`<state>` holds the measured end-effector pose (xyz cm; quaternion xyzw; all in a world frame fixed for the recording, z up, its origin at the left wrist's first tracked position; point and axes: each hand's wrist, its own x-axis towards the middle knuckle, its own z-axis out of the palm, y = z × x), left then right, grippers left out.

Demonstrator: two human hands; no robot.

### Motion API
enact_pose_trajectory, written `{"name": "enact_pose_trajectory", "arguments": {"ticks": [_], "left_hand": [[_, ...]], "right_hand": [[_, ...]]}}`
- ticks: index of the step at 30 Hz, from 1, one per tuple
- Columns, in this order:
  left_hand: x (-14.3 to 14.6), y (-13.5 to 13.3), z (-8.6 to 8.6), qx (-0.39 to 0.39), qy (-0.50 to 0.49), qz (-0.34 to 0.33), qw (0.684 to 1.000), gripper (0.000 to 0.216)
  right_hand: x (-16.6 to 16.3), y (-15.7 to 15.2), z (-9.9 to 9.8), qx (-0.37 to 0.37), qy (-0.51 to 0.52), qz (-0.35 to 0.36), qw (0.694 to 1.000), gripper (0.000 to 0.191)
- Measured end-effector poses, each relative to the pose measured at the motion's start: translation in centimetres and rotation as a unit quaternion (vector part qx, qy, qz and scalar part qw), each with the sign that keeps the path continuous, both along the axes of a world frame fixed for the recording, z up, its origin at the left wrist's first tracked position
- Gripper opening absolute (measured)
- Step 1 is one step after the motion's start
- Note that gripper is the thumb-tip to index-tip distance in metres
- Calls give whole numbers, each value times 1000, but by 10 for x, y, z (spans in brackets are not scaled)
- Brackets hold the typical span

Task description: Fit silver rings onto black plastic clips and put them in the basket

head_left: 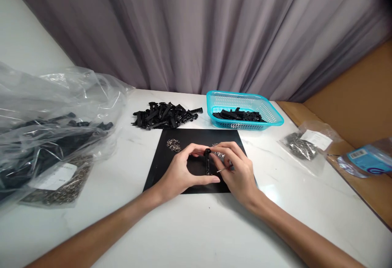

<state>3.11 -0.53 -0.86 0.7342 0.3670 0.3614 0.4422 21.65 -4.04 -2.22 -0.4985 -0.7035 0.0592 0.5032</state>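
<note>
My left hand (183,170) and my right hand (237,170) meet over a black mat (171,166) on the white table. Between their fingertips stands a small black plastic clip (208,162), held upright by both hands. My right hand also pinches a thin metal pin (225,169) beside the clip. Small heaps of silvery metal parts (173,144) lie on the mat's far side, one just behind my right fingers.
A pile of black clips (165,115) lies behind the mat. A turquoise basket (269,115) holds more clips. Clear bags (45,137) of parts fill the left; a small bag of metal parts (301,145) and cardboard (361,96) sit right.
</note>
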Motion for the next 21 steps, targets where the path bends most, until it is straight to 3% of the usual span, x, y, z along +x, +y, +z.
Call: {"name": "enact_pose_trajectory", "arguments": {"ticks": [9, 14, 17, 21], "left_hand": [[-1, 3, -2, -6, 7, -1, 1000, 62], [-1, 6, -1, -41, 40, -15, 998, 63], [-1, 6, 1, -42, 56, -7, 998, 62], [-1, 7, 3, -21, 90, -11, 996, 63]], "right_hand": [[23, 6, 15, -98, 25, 42, 994, 34], [40, 17, 20, -112, 72, 43, 990, 56], [45, 22, 16, -206, 141, 68, 966, 67], [40, 30, 7, -262, 229, 149, 926, 57]]}}
